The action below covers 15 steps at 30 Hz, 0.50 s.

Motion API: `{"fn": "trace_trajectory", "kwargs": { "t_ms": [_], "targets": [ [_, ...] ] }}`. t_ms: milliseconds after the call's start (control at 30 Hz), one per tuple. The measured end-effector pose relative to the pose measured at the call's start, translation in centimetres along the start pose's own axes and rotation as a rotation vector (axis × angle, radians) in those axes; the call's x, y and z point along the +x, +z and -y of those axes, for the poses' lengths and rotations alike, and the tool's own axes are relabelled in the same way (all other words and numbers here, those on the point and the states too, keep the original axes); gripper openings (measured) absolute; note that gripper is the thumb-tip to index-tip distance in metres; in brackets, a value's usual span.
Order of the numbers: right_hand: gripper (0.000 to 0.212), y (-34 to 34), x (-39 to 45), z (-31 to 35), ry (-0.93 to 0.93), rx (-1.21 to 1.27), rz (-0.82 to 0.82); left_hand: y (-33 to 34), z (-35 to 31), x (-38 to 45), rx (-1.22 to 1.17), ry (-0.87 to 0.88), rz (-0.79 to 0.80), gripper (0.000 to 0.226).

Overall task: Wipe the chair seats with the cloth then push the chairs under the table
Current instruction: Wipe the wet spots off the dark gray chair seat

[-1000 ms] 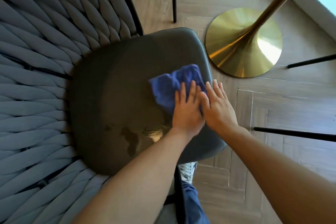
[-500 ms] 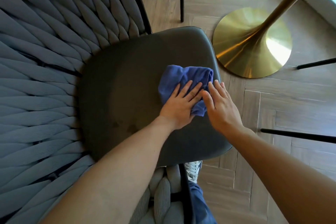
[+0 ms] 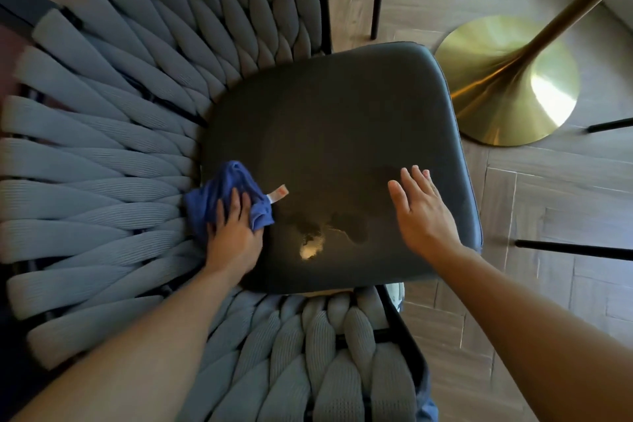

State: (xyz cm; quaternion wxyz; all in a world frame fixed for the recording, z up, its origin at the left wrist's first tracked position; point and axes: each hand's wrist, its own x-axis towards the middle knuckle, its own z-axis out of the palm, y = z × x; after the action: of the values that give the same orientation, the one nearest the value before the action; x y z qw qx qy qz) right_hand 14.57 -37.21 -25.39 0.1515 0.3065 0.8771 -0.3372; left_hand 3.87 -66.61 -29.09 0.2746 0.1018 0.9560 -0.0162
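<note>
**Cloth slid across to the seat's left edge**

Now my left hand (image 3: 233, 233) presses the blue cloth (image 3: 226, 197) on the dark seat (image 3: 342, 120) — fingers look curled on it. My right hand (image 3: 423, 211) hovers flat, fingers apart — near a wet patch (image 3: 329, 226).

Probably a dining room: woven chair (image 3: 120, 154), brass table base (image 3: 507, 79).

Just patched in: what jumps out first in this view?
A blue cloth bunched under the left hand at the dark chair seat's left edge, against the woven backrest. A wet, shiny patch sits mid-seat; the right hand is open above the seat's right side. A brass table base stands upper right.
</note>
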Motion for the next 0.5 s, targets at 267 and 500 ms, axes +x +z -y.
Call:
{"fn": "trace_trajectory", "kwargs": {
  "t_ms": [267, 500],
  "targets": [
    [0.067, 1.3, -0.6, -0.4, 0.02, -0.046, 0.04, 1.5, -8.6, -1.5, -0.335, -0.416, 0.005, 0.069],
    [0.068, 1.1, -0.2, -1.9, -0.051, -0.117, 0.083, 4.5, -7.5, -3.2, 0.059, 0.408, -0.09, 0.075]
  ]
}}
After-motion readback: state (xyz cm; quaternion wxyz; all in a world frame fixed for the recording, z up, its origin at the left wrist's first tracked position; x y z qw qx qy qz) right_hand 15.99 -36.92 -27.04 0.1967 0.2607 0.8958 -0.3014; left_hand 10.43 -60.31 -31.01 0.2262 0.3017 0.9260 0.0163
